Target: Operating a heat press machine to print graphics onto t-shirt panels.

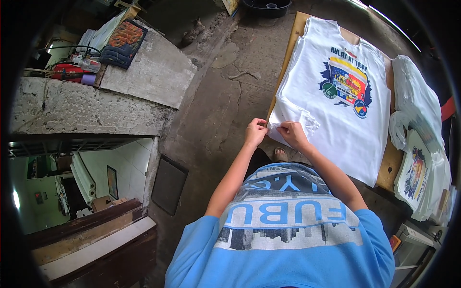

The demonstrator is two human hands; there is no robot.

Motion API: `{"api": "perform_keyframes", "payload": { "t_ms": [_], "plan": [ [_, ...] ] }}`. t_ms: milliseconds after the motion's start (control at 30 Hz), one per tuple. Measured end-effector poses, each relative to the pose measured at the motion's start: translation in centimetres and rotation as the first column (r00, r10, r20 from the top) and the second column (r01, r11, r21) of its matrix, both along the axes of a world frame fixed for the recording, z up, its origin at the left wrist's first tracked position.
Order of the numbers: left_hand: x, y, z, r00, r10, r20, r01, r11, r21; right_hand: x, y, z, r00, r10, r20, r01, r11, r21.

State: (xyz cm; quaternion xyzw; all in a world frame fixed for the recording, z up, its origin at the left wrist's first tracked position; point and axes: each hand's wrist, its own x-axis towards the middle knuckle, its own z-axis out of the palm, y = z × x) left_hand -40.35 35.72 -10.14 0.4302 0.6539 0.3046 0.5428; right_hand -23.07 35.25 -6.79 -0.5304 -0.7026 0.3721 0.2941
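Observation:
A white sleeveless shirt (336,115) with a colourful printed design lies flat on a wooden board (390,168). My left hand (255,132) pinches the shirt's lower corner at the board's near left edge. Right beside it, my right hand (291,133) grips the same hem, and the fabric bunches up between the two hands. Both forearms reach forward from my blue printed shirt.
A stack of folded white printed shirts (422,158) lies to the right of the board. A rough concrete floor (216,105) runs on the left, with a concrete ledge (144,72) holding a patterned mat and red tools. A dark tub (267,7) sits at the top.

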Motion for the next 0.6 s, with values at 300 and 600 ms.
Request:
{"api": "perform_keyframes", "payload": {
  "t_ms": [300,600],
  "plan": [
    [0.8,-0.1,0.9,0.992,-0.019,-0.128,0.016,1.000,-0.019,0.2,0.2,0.0,1.000,-0.007,0.000,0.007,0.999,-0.053],
    [1.2,0.5,1.5,0.991,-0.061,-0.115,0.064,0.998,0.024,0.2,0.2,-0.8,0.999,0.019,-0.041,-0.019,1.000,0.012]
  ]
}}
